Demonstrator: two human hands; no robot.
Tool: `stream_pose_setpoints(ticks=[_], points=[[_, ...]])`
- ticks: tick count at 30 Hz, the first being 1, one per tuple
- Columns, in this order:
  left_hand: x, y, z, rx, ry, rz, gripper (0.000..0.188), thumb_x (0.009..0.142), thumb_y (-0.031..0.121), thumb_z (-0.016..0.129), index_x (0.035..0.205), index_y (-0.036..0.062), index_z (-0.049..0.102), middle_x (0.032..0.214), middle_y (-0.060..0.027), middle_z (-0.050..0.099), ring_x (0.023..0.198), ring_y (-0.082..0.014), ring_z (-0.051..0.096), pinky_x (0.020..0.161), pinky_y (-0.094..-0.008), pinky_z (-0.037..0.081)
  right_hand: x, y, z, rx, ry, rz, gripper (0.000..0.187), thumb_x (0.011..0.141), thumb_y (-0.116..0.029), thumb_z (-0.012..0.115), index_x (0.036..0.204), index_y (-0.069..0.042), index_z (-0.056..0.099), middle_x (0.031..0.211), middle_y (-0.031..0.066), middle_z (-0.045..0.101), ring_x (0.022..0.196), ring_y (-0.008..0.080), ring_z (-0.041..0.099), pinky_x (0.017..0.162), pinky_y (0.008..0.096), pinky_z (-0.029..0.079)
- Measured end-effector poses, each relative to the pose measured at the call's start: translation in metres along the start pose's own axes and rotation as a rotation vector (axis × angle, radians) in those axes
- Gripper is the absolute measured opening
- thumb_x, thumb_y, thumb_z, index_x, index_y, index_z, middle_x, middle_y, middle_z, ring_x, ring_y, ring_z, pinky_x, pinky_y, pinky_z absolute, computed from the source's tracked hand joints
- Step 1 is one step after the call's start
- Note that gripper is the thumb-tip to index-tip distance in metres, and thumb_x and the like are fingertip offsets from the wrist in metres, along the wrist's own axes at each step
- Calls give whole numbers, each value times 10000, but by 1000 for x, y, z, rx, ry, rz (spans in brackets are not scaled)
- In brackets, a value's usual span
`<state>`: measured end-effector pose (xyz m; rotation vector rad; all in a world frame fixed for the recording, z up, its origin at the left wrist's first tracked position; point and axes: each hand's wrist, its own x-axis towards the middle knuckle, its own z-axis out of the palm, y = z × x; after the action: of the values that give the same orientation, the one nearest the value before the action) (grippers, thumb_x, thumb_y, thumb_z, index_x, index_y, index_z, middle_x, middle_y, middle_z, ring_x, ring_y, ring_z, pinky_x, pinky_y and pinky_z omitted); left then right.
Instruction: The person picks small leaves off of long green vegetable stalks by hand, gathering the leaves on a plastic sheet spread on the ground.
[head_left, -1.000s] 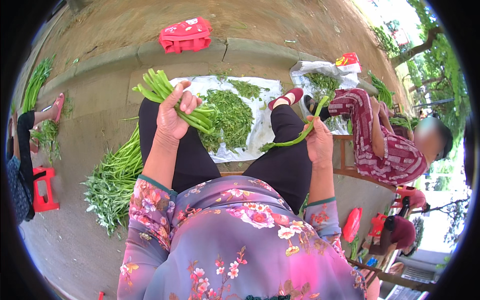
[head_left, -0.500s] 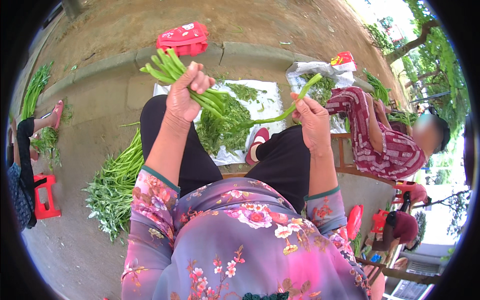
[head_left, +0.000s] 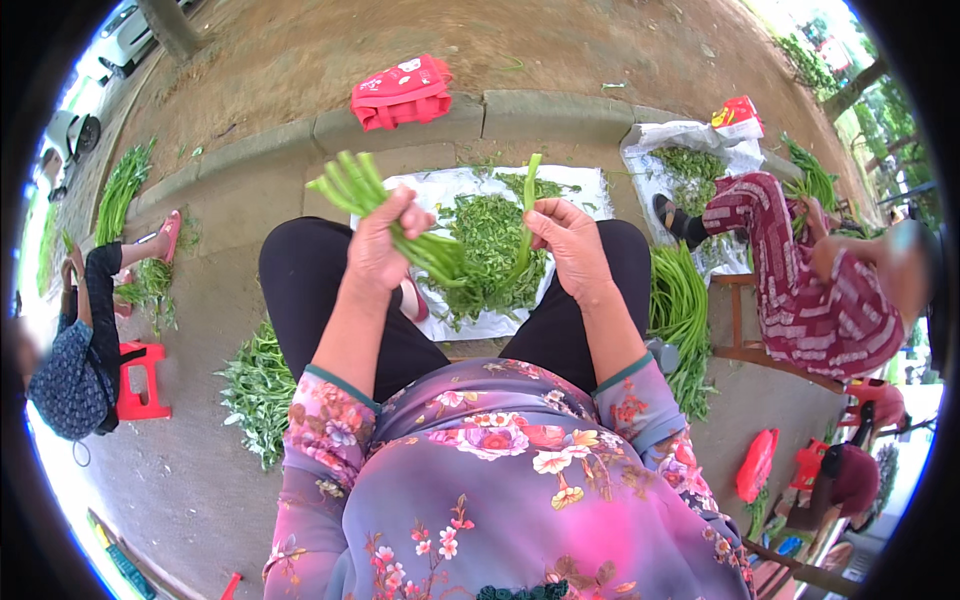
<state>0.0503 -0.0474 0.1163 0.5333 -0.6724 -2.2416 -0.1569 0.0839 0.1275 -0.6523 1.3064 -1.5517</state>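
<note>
My left hand (head_left: 382, 240) is closed round a bunch of green vegetable stems (head_left: 350, 184), whose cut ends point up and to the left. Between the thumb and fingers of my right hand (head_left: 572, 246) is a single green stem (head_left: 530, 188), held nearly upright. Both hands are above my lap, a short way apart. Below and beyond them, a heap of plucked green leaves (head_left: 480, 225) lies on a white sheet (head_left: 590, 186) on the ground between my legs.
Long leafy greens lie at my left (head_left: 258, 390) and right (head_left: 676, 300). A red bag (head_left: 402, 92) rests by the kerb (head_left: 550, 115). To the right a seated person (head_left: 800, 270) is beside another sheet with leaves; another person (head_left: 75, 385) sits at left near a red stool (head_left: 143, 382).
My right hand has moved left, closer to my left hand, and its stem has gone from slanting to nearly upright. The left hand has lowered with its bunch. The whole view has shifted.
</note>
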Motion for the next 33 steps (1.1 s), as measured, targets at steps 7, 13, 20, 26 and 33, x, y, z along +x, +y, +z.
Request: stream_pose_setpoints(ticks=[7, 13, 20, 26, 33], points=[[-16, -2, -27, 96, 92, 17, 153, 855, 177, 627, 879, 47, 549, 577, 23, 444, 538, -107, 410, 768, -295, 439, -4, 34, -18, -20, -31, 117, 124, 812, -114, 678, 855, -18, 612, 733, 5, 606, 616, 69, 540, 573, 212, 442], [-8, -41, -2, 518, 229, -123, 169, 805, 64, 651, 925, -33, 582, 679, -31, 555, 551, -105, 463, 549, -227, 383, 7, 36, -14, -136, -91, 142, 161, 794, -129, 688, 813, 6, 603, 710, 29, 608, 606, 90, 576, 552, 224, 459], [16, -63, -3, 375, 281, -152, 215, 784, 110, 711, 939, -16, 632, 742, -19, 595, 569, -87, 464, 517, -217, 359, 44, 50, 2, -427, -157, 78, 226, 727, -166, 737, 688, -9, 578, 613, 43, 597, 554, 89, 529, 509, 249, 430], [25, -68, -9, 298, 364, -176, 174, 781, 116, 718, 891, 18, 626, 732, -4, 580, 581, -100, 480, 518, -228, 365, 51, 62, 20, -509, -165, 72, 219, 760, -153, 723, 697, -19, 562, 638, 19, 590, 578, 62, 514, 510, 232, 423], [24, -61, -36, 161, 347, -298, 178, 825, 185, 663, 852, 18, 611, 686, -19, 555, 568, -122, 471, 573, -260, 395, 63, 62, 6, -342, -278, 82, 148, 813, -110, 578, 777, 23, 633, 684, 73, 647, 595, 105, 601, 557, 249, 475]])
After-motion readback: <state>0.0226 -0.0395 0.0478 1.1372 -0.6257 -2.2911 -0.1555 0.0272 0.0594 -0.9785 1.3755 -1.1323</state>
